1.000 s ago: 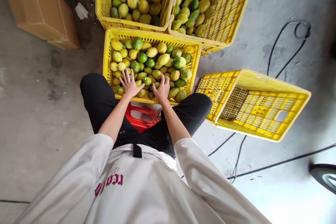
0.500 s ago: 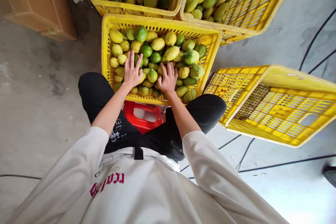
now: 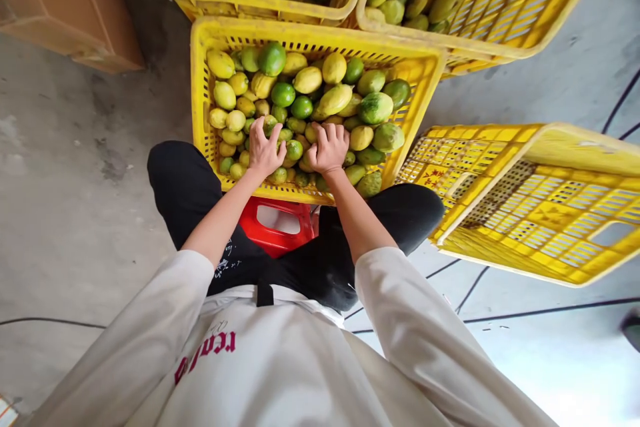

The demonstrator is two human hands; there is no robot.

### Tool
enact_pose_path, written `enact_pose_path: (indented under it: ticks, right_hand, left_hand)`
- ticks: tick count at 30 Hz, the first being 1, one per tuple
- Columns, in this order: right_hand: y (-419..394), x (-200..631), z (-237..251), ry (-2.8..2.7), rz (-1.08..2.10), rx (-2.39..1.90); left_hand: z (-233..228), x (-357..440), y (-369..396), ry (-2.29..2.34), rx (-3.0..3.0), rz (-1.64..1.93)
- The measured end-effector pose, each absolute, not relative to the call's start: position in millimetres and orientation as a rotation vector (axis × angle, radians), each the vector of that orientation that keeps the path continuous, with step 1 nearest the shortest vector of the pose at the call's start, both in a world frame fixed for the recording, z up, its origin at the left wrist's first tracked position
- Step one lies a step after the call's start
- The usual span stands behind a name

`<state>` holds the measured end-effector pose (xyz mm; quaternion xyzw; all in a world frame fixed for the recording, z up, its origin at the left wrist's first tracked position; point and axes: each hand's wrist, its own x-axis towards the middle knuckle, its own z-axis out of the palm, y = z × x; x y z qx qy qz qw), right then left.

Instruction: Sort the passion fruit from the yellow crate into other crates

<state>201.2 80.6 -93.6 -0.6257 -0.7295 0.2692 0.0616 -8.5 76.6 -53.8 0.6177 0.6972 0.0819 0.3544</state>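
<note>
A yellow plastic crate [image 3: 200, 90] in front of my knees holds many yellow and green lemons [image 3: 334, 100]. My left hand [image 3: 267, 150] rests on the fruit left of the middle, its fingers bent and apart over a greenish lemon [image 3: 270, 124]. To its right, my right hand [image 3: 330, 149] is curled down onto the lemons with its knuckles up; its fingertips are hidden among them. Between the two hands lies a small green lemon [image 3: 295, 150]. Larger green and mottled fruit [image 3: 376, 109] lie in the crate's right part.
Two more yellow crates [image 3: 260, 7] [image 3: 480, 47] with fruit stand beyond this one. At the right a yellow crate [image 3: 540, 213] lies on its side. A red stool [image 3: 277, 240] is between my legs. A cardboard box [image 3: 70, 13] stands far left, and black cables [image 3: 550, 312] cross the floor.
Both hands were spread flat on the lemons; now their fingers are bent into the fruit. My left hand has come slightly nearer and rightward. The view has shifted a little.
</note>
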Motion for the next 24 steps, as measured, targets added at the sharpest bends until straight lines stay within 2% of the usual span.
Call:
enact_pose_path:
  ticks: [13, 24]
  right_hand:
    - [105.1, 194.4, -93.6, -2.270, 0.536, -1.882]
    - [119.0, 192.4, -102.4, -2.124, 0.557, -1.957]
  left_hand:
    - [-63.1, -11.0, 70.9, 1.786, 1.744, 0.188]
    - [-18.5, -15.7, 78.7, 1.553, 1.882, -0.260]
